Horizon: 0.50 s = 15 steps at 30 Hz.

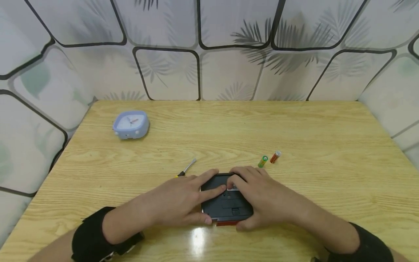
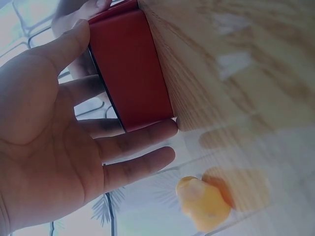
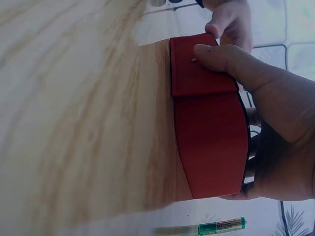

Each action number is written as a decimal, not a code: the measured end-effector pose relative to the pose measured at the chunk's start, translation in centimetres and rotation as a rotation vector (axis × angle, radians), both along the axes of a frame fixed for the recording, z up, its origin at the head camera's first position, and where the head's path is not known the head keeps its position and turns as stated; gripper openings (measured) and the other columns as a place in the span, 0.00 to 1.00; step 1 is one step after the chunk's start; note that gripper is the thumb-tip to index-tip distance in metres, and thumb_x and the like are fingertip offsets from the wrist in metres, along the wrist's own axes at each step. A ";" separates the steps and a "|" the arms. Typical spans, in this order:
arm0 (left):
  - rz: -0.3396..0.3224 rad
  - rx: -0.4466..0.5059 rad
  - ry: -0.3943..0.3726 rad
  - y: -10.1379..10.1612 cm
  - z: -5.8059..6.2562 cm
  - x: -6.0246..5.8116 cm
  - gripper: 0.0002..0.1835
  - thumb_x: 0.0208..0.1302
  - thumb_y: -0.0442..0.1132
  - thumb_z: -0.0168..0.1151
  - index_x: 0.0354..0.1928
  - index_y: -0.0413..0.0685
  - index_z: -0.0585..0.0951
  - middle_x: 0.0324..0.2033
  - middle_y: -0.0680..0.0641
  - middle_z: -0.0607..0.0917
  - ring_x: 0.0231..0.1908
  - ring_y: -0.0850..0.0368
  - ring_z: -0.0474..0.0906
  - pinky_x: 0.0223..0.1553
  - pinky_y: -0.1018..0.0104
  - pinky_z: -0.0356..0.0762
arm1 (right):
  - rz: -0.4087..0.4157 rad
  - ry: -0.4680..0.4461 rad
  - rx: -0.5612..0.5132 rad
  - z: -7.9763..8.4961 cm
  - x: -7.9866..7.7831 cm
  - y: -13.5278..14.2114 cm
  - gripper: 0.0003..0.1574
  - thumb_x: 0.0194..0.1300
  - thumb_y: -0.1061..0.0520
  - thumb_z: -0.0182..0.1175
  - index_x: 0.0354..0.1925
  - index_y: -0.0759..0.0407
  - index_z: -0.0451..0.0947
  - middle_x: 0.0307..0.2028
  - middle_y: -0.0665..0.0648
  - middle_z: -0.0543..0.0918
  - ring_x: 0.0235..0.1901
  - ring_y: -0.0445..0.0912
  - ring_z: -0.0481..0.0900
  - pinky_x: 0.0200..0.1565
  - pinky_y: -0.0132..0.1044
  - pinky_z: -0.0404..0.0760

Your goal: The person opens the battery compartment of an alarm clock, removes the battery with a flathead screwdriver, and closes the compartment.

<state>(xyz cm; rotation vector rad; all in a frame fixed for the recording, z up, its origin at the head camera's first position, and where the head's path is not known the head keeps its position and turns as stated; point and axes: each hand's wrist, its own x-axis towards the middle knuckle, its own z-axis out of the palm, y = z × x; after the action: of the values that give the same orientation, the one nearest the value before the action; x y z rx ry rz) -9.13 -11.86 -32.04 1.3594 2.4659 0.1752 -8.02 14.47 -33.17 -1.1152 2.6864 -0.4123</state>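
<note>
A boxy red device with a black back (image 1: 226, 209) lies back-up on the table between both hands. My left hand (image 1: 181, 200) holds its left side, thumb at the near corner, one finger extended on the back. On the right, my right hand (image 1: 262, 196) grips it, thumb against the red near face (image 3: 211, 142), other fingers toward the far edge. The right index finger bends onto the back beside a pale label (image 1: 232, 188). A small screwdriver (image 1: 187, 169) lies beyond the left hand, its handle partly hidden. Two batteries, green (image 1: 263, 161) and red-brown (image 1: 275, 157), lie beyond the right hand.
A light-blue clock (image 1: 131, 124) sits at the back left of the wooden table (image 1: 320, 134). Patterned fabric (image 1: 229, 74) stands behind the table and along its sides. Close to the left fingers, a rounded yellow object (image 2: 203, 204) shows in the left wrist view.
</note>
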 end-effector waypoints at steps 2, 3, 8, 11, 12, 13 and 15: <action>0.011 0.001 0.010 0.0 0.0 0.0 0.44 0.67 0.71 0.49 0.79 0.63 0.55 0.78 0.41 0.53 0.62 0.48 0.75 0.57 0.53 0.78 | 0.003 0.023 -0.003 -0.1 -0.1 -0.1 0.49 0.38 0.29 0.76 0.53 0.45 0.67 0.62 0.52 0.70 0.61 0.49 0.69 0.62 0.54 0.69; 0.018 0.005 0.016 0.0 0.0 0.0 0.45 0.66 0.71 0.50 0.79 0.60 0.55 0.77 0.41 0.54 0.62 0.48 0.75 0.56 0.53 0.79 | 0.005 0.034 -0.006 -0.1 -0.1 -0.1 0.49 0.38 0.29 0.76 0.53 0.46 0.68 0.61 0.53 0.71 0.60 0.49 0.70 0.61 0.54 0.70; 0.055 0.045 0.031 0.0 0.0 0.0 0.48 0.61 0.71 0.57 0.75 0.49 0.59 0.75 0.42 0.61 0.60 0.50 0.77 0.57 0.53 0.78 | 0.005 0.095 -0.009 -0.2 -0.1 -0.2 0.49 0.36 0.29 0.76 0.52 0.46 0.68 0.59 0.51 0.72 0.57 0.47 0.72 0.58 0.51 0.73; 0.062 0.064 0.037 -0.1 0.2 -0.2 0.49 0.60 0.71 0.58 0.74 0.49 0.60 0.75 0.42 0.61 0.60 0.50 0.77 0.57 0.54 0.78 | 0.006 0.143 -0.015 -0.2 -0.2 -0.3 0.50 0.36 0.29 0.75 0.53 0.47 0.69 0.59 0.51 0.73 0.56 0.47 0.73 0.56 0.50 0.74; 0.065 0.068 0.041 -0.2 0.2 -0.2 0.49 0.60 0.71 0.58 0.74 0.48 0.60 0.75 0.42 0.61 0.60 0.50 0.77 0.58 0.54 0.78 | 0.006 0.160 -0.020 -0.2 -0.3 -0.3 0.50 0.35 0.29 0.75 0.53 0.47 0.69 0.59 0.52 0.73 0.56 0.47 0.73 0.56 0.49 0.74; 0.069 0.069 0.048 -0.2 0.3 -0.3 0.50 0.60 0.72 0.58 0.74 0.47 0.60 0.75 0.41 0.61 0.60 0.50 0.77 0.58 0.54 0.78 | 0.005 0.179 -0.025 -0.2 -0.4 -0.3 0.50 0.36 0.29 0.75 0.53 0.48 0.69 0.59 0.52 0.73 0.56 0.48 0.73 0.56 0.49 0.74; 0.077 0.069 0.054 -0.3 0.5 -0.4 0.50 0.61 0.72 0.57 0.75 0.47 0.59 0.76 0.41 0.58 0.62 0.49 0.75 0.58 0.54 0.77 | 0.000 0.210 -0.041 -0.1 -0.5 -0.3 0.51 0.35 0.28 0.75 0.54 0.48 0.70 0.59 0.53 0.73 0.57 0.49 0.73 0.57 0.50 0.74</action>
<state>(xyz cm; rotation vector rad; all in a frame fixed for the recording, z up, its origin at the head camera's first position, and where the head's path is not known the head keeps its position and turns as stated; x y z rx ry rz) -9.51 -12.17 -31.56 1.3133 2.5809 0.2469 -8.47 14.20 -33.31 -1.2340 2.8690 -0.3707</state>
